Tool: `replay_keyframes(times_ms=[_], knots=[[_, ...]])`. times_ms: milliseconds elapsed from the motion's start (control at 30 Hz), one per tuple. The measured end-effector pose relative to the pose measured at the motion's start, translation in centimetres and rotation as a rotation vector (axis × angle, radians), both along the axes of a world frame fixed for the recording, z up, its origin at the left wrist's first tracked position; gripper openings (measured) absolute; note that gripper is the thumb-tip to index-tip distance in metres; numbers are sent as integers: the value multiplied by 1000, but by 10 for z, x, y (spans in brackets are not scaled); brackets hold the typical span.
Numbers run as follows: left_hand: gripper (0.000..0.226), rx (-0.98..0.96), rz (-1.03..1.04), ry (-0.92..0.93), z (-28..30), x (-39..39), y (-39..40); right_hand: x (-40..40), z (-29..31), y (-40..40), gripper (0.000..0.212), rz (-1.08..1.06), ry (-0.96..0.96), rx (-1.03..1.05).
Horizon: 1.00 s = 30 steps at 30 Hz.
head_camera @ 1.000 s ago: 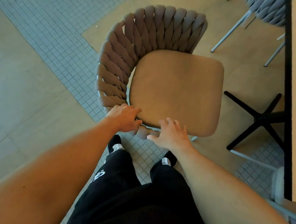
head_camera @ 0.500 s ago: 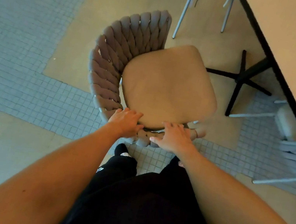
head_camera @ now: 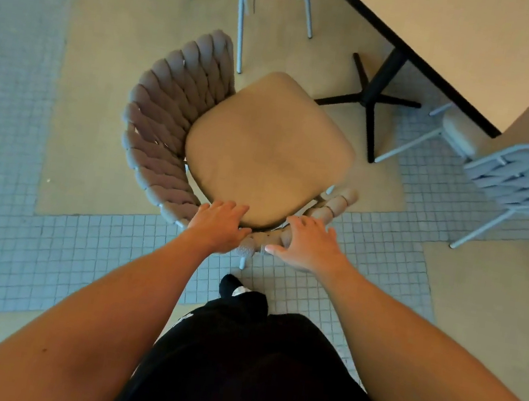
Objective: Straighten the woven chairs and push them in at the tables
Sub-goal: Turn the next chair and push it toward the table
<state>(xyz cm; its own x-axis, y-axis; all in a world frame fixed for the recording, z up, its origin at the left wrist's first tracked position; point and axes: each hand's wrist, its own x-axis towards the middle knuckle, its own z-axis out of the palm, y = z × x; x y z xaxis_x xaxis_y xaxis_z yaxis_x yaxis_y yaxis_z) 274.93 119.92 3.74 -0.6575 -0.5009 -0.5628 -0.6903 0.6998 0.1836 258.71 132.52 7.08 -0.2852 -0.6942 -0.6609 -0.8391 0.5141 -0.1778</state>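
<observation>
The chair (head_camera: 264, 151) is being held by its woven rim, apparently so that it can be turned square and pushed in; it is standing near the surface (head_camera: 471, 42), angled and not yet under it. The left hand (head_camera: 219, 226) and right hand (head_camera: 310, 244) are being kept on the rim nearest the person, fingers (head_camera: 234, 207) curled over it, gripping.
</observation>
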Motion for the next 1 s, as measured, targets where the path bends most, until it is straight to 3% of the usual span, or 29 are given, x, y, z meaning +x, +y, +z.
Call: replay_keyframes(times_ms=[367, 567, 800, 1000], knots=[[64, -24, -201, 1, 4, 30, 9, 68, 3, 40, 87, -250, 28, -112], [69, -89, -314, 28, 10, 60, 11, 108, 5, 57, 81, -275, 43, -133], [74, -116, -361, 33, 17, 83, -19, 137, 6, 40, 90, -314, 39, -114], [76, -117, -394, 26, 20, 93, -60, 153, 6, 5, 80, -346, 17, -132]])
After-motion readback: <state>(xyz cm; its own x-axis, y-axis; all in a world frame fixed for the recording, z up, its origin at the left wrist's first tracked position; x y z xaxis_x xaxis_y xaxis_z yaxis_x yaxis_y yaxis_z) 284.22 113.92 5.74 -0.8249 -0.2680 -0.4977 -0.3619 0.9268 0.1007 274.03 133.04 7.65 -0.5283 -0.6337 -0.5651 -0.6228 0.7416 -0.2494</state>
